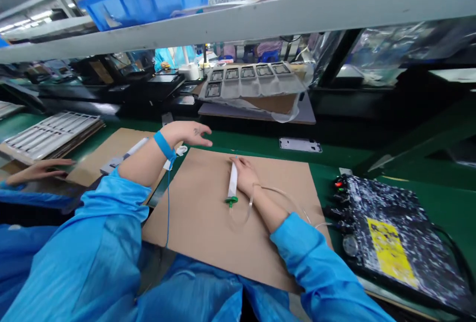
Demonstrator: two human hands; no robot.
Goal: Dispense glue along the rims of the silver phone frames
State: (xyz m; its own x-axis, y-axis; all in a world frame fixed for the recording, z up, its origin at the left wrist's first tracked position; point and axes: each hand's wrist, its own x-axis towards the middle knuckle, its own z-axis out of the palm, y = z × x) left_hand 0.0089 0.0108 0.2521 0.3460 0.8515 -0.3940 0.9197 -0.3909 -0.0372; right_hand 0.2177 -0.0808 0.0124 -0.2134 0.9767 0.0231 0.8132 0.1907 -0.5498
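Note:
My right hand [244,173] is closed around a white dispensing syringe [232,182] with a green cap. The syringe tilts over a brown cardboard sheet [197,213], its tip pointing away from me. From the cap a clear tube [284,193] loops past my wrist toward a dispenser box [390,233] on the right. My left hand [191,133] hovers by the sheet's far left corner, thumb and fingers apart, with nothing visible in it. A blue wrist strap [164,145] with a cord is on that arm. A crumpled white scrap [181,150] lies near it.
A flat phone-like plate [300,144] lies beyond the sheet. Behind stands a compartmented plastic tray [256,84] with parts. Another person's hand [40,171] is at the left, near a tray of long strips [52,134]. Overhead, a shelf [223,22] carries a blue bin [148,2].

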